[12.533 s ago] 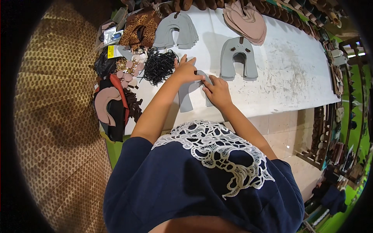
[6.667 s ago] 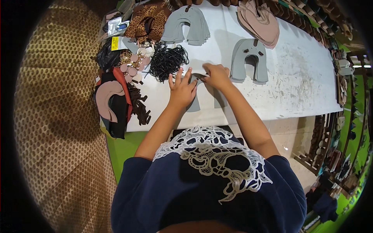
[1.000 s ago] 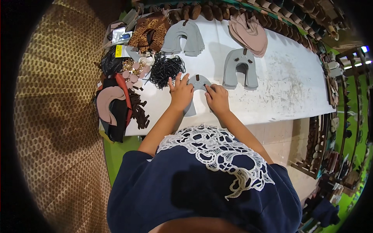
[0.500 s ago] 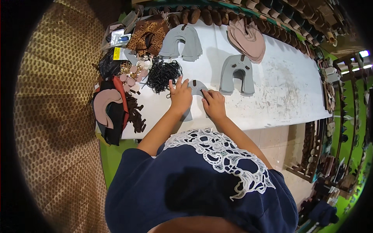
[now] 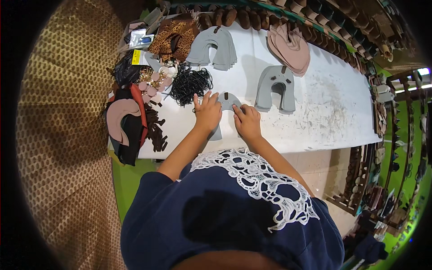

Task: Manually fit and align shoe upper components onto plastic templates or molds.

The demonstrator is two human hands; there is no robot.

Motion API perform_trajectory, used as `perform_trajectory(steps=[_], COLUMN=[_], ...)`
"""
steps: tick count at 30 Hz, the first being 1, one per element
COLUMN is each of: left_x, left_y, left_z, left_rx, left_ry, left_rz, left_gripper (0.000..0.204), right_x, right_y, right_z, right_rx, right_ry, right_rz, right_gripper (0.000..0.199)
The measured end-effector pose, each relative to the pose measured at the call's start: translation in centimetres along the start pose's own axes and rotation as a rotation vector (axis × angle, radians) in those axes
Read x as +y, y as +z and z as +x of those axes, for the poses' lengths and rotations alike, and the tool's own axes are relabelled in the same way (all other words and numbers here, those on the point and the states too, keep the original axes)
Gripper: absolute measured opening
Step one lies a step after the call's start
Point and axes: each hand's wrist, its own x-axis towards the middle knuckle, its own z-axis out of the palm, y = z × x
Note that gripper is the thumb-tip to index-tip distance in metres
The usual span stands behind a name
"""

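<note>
Between my hands on the white table lies a grey U-shaped piece [image 5: 229,100], its curve pointing away from me. A short dark brown strip [image 5: 226,96] sits at the middle of that curve. My left hand [image 5: 208,113] rests on the left arm of the piece, fingers spread and open. On its right side, my right hand [image 5: 249,122] lies with index finger and thumb apart, the fingertip pressing the grey surface. Something small and dark shows at that fingertip, too small to make out. The lower right arm of the piece is mostly hidden under my right hand.
A tangle of black cord [image 5: 190,85] lies just beyond my left hand. Dark brown strips [image 5: 156,130] and pink U-shaped pieces [image 5: 122,116] are at left. Grey stacks [image 5: 265,92] and a pink stack [image 5: 290,49] stand farther off. Shoe forms [image 5: 245,20] line the far edge.
My right index finger has shifted slightly, covering more of the small dark thing at its tip. My left hand stays nearly in place. The whole view has moved slightly.
</note>
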Motion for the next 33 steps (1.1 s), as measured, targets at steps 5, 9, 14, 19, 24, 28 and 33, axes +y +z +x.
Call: perform_trajectory(steps=[5,9,14,19,24,28,33], left_x=[0.1,0.2,0.4,0.6,0.8,0.7,0.8], left_y=[-0.2,-0.3,-0.6,0.0,0.0,-0.1,0.3], left_z=[0.0,-0.1,-0.5,-2.8,-4.0,-3.9,-3.9], left_rx=[0.018,0.013,0.001,-0.031,-0.039,-0.066,-0.070], left_ry=[0.023,0.017,0.011,0.032,0.021,0.011,-0.004], left_rz=[0.021,0.026,0.025,0.029,0.032,0.036,0.021], left_gripper=[0.010,0.010,0.018,0.046,0.051,0.052,0.052], right_x=[0.0,-0.1,0.0,-0.1,-0.1,0.0,0.0], right_y=[-0.1,-0.1,0.0,-0.1,-0.3,-0.1,0.2], right_z=[0.0,0.0,0.0,0.0,0.0,0.0,-0.1], right_rx=[-0.002,0.000,0.009,0.010,-0.002,0.000,0.002], right_ry=[0.008,0.012,0.010,0.011,0.008,-0.001,0.019], right_rz=[0.017,0.014,0.021,0.023,0.011,0.006,0.002], right_gripper=[0.033,0.033,0.033,0.034,0.035,0.035,0.035])
